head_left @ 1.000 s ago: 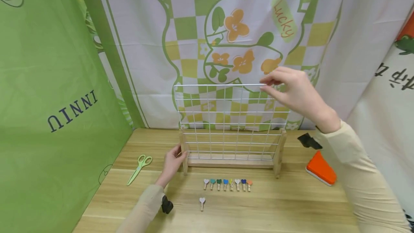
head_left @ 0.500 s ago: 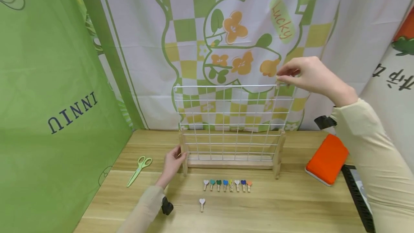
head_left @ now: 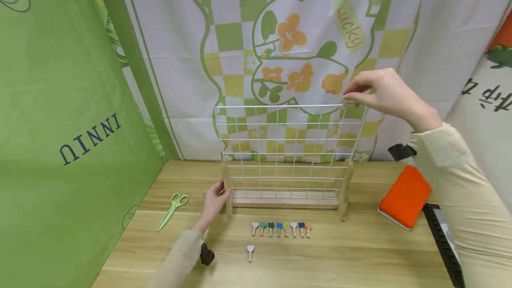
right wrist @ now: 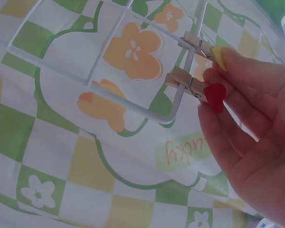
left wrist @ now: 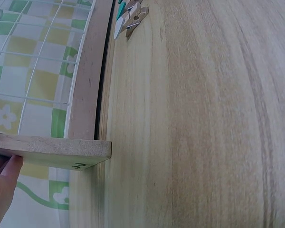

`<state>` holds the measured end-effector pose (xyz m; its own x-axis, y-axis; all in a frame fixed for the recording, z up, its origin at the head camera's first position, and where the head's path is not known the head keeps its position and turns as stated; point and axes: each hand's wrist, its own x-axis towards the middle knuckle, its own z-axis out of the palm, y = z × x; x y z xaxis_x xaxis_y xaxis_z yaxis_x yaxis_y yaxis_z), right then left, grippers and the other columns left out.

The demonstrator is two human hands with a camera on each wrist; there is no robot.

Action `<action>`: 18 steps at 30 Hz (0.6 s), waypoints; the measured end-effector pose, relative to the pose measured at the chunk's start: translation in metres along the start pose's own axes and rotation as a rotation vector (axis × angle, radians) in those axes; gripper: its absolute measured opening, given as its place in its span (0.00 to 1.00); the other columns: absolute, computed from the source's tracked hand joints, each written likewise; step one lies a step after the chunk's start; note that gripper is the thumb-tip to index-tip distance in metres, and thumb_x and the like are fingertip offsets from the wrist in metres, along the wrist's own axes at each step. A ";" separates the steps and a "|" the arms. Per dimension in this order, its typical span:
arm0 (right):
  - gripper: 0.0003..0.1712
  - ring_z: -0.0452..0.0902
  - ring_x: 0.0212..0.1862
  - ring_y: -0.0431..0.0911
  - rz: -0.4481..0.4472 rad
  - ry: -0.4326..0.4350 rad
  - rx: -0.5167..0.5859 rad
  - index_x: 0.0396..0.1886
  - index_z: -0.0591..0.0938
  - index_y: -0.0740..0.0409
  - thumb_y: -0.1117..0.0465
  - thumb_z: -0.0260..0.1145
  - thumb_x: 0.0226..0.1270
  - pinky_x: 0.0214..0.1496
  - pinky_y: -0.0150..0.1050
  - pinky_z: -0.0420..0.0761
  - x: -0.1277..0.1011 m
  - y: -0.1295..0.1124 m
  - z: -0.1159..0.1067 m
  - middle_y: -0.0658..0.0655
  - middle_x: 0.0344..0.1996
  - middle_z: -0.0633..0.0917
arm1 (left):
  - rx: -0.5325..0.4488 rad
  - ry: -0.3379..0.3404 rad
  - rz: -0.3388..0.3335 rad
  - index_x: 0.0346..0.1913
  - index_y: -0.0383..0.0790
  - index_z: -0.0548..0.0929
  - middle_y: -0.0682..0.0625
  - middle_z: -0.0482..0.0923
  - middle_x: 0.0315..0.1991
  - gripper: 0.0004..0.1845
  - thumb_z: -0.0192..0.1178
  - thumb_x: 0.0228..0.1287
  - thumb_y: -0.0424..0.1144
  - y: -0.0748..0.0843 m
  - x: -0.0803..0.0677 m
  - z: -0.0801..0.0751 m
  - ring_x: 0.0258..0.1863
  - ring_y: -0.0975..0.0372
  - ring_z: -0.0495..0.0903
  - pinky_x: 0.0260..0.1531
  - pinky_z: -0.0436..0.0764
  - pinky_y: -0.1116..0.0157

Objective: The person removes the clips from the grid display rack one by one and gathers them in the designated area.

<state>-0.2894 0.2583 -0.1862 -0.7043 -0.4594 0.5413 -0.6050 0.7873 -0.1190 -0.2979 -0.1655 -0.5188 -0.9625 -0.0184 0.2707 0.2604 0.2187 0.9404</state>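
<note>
A white wire grid (head_left: pixel 286 146) stands upright in a wooden stand (head_left: pixel 285 201) on the table. My left hand (head_left: pixel 213 201) grips the stand's left post; the left wrist view shows its fingertips (left wrist: pixel 2 183) under the wooden foot (left wrist: pixel 50 151). My right hand (head_left: pixel 380 92) is at the grid's top right corner. There it pinches a red-heart wooden clip (right wrist: pixel 204 90) that sits on the wire, just beside a yellow-heart clip (right wrist: pixel 206 50) clipped to the same wire.
A row of several heart clips (head_left: pixel 281 228) lies in front of the stand, with one white-heart clip (head_left: pixel 250 250) nearer me. Green scissors (head_left: pixel 173 208) lie at the left. An orange pad (head_left: pixel 405 201) and a black object (head_left: pixel 442 243) lie at the right. Fabric backdrops hang behind the table and along its left side.
My right hand moved right along the grid's top wire to the corner, then stayed there. The left hand has not moved.
</note>
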 end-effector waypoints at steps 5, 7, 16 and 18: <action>0.03 0.74 0.23 0.27 -0.067 0.080 0.027 0.32 0.88 0.56 0.67 0.74 0.58 0.30 0.15 0.71 0.001 -0.001 0.003 0.51 0.24 0.88 | 0.000 0.000 -0.002 0.63 0.19 0.72 0.25 0.76 0.59 0.25 0.62 0.66 0.27 0.000 0.000 0.000 0.62 0.37 0.75 0.61 0.79 0.50; 0.04 0.72 0.23 0.24 -0.092 0.124 0.032 0.31 0.88 0.57 0.69 0.75 0.57 0.30 0.15 0.70 0.001 -0.002 0.004 0.52 0.24 0.87 | -0.006 0.000 -0.008 0.63 0.19 0.72 0.25 0.76 0.59 0.25 0.62 0.65 0.27 0.000 0.000 0.000 0.62 0.37 0.75 0.61 0.79 0.50; 0.06 0.69 0.32 0.20 -0.093 0.205 0.074 0.33 0.89 0.56 0.68 0.76 0.55 0.38 0.14 0.71 -0.006 -0.013 0.009 0.53 0.29 0.89 | -0.020 -0.001 -0.015 0.64 0.18 0.70 0.24 0.75 0.60 0.26 0.62 0.65 0.26 -0.001 0.000 0.000 0.63 0.37 0.74 0.61 0.78 0.50; 0.07 0.69 0.32 0.21 -0.105 0.215 0.084 0.33 0.89 0.55 0.69 0.76 0.54 0.37 0.15 0.71 -0.009 -0.015 0.011 0.53 0.29 0.88 | -0.019 -0.004 -0.012 0.64 0.18 0.70 0.24 0.74 0.60 0.26 0.61 0.65 0.26 -0.001 0.000 0.000 0.63 0.37 0.74 0.61 0.78 0.50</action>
<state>-0.2779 0.2462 -0.1988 -0.5463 -0.4321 0.7175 -0.7060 0.6986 -0.1168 -0.2978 -0.1652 -0.5196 -0.9658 -0.0171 0.2586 0.2501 0.1999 0.9474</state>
